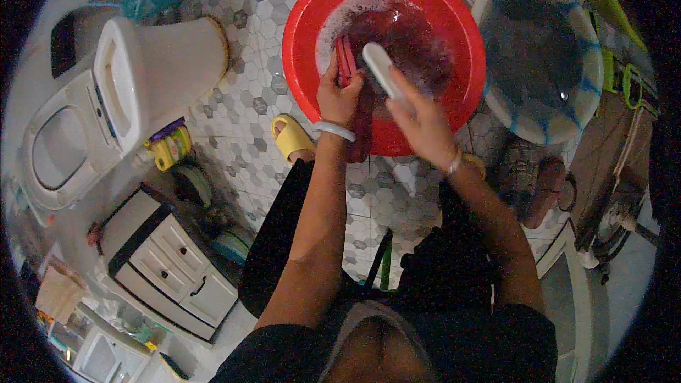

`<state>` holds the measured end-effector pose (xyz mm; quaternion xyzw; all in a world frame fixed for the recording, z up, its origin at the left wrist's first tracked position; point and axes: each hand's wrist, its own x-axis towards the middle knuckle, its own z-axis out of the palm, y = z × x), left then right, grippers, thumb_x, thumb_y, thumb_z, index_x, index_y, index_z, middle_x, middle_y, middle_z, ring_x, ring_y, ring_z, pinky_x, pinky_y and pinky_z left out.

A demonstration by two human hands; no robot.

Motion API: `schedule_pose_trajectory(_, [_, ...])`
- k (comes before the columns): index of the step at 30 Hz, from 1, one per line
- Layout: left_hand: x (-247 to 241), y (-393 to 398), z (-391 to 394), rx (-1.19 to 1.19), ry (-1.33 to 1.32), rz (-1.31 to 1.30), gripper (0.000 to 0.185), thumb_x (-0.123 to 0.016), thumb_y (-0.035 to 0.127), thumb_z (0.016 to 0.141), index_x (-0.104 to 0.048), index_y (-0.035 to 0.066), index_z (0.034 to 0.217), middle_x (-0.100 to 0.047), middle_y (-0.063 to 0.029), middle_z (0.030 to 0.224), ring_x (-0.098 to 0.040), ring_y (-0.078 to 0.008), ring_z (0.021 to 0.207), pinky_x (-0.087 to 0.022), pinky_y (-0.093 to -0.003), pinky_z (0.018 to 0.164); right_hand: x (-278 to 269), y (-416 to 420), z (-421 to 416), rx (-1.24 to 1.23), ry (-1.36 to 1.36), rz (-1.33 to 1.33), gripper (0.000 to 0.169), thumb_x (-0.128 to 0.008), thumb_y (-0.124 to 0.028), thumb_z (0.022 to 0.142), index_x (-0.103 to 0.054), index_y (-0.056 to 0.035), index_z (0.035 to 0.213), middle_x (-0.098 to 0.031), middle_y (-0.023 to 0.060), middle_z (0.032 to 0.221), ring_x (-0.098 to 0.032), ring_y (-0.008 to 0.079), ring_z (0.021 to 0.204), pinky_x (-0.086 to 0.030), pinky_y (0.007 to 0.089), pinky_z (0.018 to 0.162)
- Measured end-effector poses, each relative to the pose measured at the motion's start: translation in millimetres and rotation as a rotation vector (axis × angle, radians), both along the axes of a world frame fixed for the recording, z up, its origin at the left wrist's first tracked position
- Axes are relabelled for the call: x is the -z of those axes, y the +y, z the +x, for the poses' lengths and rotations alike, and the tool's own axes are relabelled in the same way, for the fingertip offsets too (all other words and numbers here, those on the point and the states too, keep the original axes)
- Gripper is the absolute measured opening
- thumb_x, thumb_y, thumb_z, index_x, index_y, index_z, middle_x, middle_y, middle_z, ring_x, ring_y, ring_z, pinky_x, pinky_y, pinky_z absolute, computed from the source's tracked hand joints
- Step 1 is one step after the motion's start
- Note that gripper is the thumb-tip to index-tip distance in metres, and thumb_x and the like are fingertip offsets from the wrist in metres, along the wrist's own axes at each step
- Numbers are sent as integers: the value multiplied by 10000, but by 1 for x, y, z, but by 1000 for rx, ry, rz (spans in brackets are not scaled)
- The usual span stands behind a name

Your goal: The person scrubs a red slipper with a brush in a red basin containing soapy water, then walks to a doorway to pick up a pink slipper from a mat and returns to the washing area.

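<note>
A large red plastic basin [302, 58] stands on the tiled floor before me, with sudsy dark water [415, 37] in it. My left hand [340, 98], over the basin's near left part, grips a piece of wet red cloth [347, 61]. Dark red fabric [362, 133] hangs below that hand across the basin's near rim. In my right hand [423, 122] is a white scrubbing brush [380, 66], tilted, just right of the cloth. That hand is blurred. The brush's underside is hidden, and I cannot tell whether it touches the cloth.
A white and blue basin [596, 80] of dark water stands to the right. On the left are a toilet [175, 58], a yellow bottle [173, 149] and a white cabinet [175, 266]. A yellow slipper [291, 137] is on my foot beside the red basin.
</note>
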<state>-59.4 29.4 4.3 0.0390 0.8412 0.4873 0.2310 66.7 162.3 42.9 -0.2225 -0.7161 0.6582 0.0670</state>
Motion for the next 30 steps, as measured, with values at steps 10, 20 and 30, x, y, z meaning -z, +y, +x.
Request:
schedule_pose_trajectory(10, [-25,27,21,179,254,-204,592,-681,148,700,-521,131,1269,-574,-170,928,-595,-312,833,-488,-361,760,-31,39,-31,-248,-240,126,498,-555,-194,845,-436,-151,1326,-616,251,882,-624,384,811,-477,443,708])
schedule_pose_trajectory(20, [-41,29,26,83,444,72,591,-707,103,679,-501,7,1224,-555,-128,957,-552,-256,870,-456,-339,788,72,70,-65,137,-424,236,453,-542,-318,856,-507,-123,1264,-636,210,980,-623,376,843,-496,421,746])
schedule_pose_trajectory(30, [-58,25,20,-27,506,-270,412,-708,138,619,-522,11,964,-509,-129,891,-465,-285,875,-383,-364,809,-28,22,3,76,107,-15,529,-580,-163,852,-398,-62,1339,-532,209,1228,-570,340,1062,-435,385,912])
